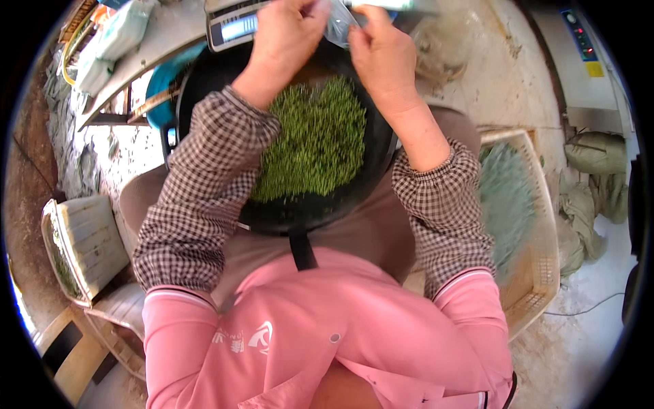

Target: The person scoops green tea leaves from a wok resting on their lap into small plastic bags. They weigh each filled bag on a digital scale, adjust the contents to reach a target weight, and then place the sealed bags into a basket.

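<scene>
At the top of the head view, my left hand [288,38] and my right hand [383,56] pinch a clear plastic bag [339,23] between them. The bag's far end is cut off by the picture's edge. Beside my left hand is a digital scale [232,29] with a lit display. Below both hands, a black round pan [306,217] rests at my lap and holds a heap of small green pods or buds [317,143]. Checked sleeve covers are on both forearms.
A pale plastic basket [549,255] with a greenish bag [506,204] stands at the right. A table [173,30] carries white packages [122,30] at upper left. White crates [94,245] stand at lower left, and a machine with a control panel [580,38] is at upper right.
</scene>
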Demonstrator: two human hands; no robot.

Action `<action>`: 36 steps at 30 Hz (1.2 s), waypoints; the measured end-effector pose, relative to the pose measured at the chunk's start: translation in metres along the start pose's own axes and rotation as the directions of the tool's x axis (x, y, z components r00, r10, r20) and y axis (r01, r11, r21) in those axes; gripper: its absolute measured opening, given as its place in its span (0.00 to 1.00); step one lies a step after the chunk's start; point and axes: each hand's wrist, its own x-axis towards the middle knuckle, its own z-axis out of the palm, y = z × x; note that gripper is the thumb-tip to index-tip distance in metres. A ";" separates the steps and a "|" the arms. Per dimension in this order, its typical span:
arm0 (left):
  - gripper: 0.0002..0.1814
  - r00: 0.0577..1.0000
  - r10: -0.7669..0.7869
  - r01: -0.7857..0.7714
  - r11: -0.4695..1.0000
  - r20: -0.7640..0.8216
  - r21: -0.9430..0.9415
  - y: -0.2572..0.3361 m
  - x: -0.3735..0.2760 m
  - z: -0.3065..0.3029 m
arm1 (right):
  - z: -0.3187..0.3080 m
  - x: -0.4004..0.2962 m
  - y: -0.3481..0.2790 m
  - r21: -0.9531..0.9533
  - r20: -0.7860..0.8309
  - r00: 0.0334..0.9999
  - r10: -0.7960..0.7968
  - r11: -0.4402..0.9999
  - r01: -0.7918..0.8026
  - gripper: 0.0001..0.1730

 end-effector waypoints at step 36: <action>0.30 0.642 -0.602 0.308 0.769 0.475 0.559 -0.035 -0.276 0.025 | 0.007 -0.125 0.038 0.147 0.491 0.741 0.458 0.795 -0.588 0.12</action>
